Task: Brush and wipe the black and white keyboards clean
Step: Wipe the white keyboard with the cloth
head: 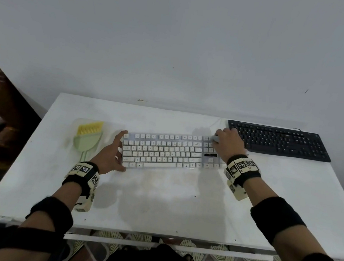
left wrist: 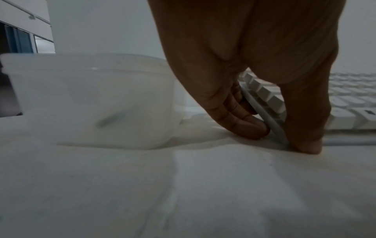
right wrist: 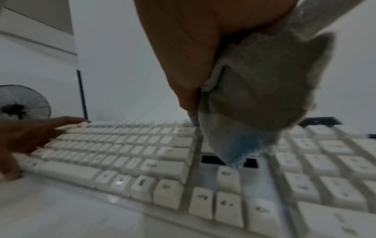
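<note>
The right grip (head: 228, 142) bunches a soft grey cloth (right wrist: 258, 103) over the stiff, light white keyboard (head: 170, 152) mid-counter, whose left end the left grip (head: 110, 155) brackets, likely against sliding; the black keyboard (head: 280, 140) lies beyond.

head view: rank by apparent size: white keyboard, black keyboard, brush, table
Largest to smallest as they look in the head view:
1. table
2. white keyboard and black keyboard: look alike in size; the black one lies farther back and the right hand covers part of each, so no ranking.
3. brush
</note>
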Demonstrator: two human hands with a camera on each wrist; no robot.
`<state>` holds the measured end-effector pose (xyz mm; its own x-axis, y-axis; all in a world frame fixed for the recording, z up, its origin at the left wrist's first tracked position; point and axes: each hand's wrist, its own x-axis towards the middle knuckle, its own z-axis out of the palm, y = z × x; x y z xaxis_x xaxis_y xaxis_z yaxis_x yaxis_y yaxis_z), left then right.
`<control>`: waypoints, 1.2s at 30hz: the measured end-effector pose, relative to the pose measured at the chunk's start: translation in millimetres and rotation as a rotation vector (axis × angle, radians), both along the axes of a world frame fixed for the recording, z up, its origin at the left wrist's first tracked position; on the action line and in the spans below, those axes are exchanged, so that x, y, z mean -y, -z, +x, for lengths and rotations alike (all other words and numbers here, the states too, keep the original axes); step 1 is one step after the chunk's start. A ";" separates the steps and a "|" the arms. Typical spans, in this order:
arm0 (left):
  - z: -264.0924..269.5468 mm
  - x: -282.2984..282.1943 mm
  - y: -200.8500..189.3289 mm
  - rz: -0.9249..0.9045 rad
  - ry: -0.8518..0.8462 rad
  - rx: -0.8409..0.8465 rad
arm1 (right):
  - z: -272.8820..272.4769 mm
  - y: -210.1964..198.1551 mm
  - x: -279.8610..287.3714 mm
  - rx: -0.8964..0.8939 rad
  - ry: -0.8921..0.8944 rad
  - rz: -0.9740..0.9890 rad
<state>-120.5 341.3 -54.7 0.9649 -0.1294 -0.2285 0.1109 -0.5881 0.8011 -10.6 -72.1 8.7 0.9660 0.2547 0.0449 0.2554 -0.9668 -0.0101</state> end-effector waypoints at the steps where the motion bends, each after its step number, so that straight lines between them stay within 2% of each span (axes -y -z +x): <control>1: -0.2 -0.2 0.2 0.002 -0.001 0.000 | -2.0 -0.1 -10.8 0.002 -0.031 0.024; 5: -0.2 0.3 0.6 -0.005 -0.001 0.002 | -9.5 11.8 -27.0 -0.078 -0.094 -0.062; 12: 0.3 -0.1 0.9 -0.004 -0.003 -0.007 | -8.6 3.2 25.4 -0.039 0.206 0.029; 14: 0.5 -0.2 1.1 -0.002 -0.006 -0.007 | -6.4 2.6 28.5 -0.040 0.244 0.049; 20: -0.7 1.1 -0.4 -0.002 -0.004 -0.002 | -9.4 2.9 18.3 -0.078 0.134 -0.006; 26: -1.0 0.7 -0.8 -0.002 -0.008 0.000 | -1.2 -12.6 53.4 -0.083 0.298 0.012; 32: -0.1 0.4 -0.4 0.010 0.002 0.001 | -8.6 -11.9 28.2 -0.062 0.051 -0.018; 36: 0.9 -0.1 1.3 0.011 0.002 0.006 | -9.1 -9.7 44.2 -0.095 0.207 -0.012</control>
<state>-119.6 341.4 -56.1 0.9661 -0.1293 -0.2236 0.1043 -0.5968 0.7956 -19.7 -116.3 18.4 0.9974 0.0506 -0.0503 0.0500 -0.9987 -0.0126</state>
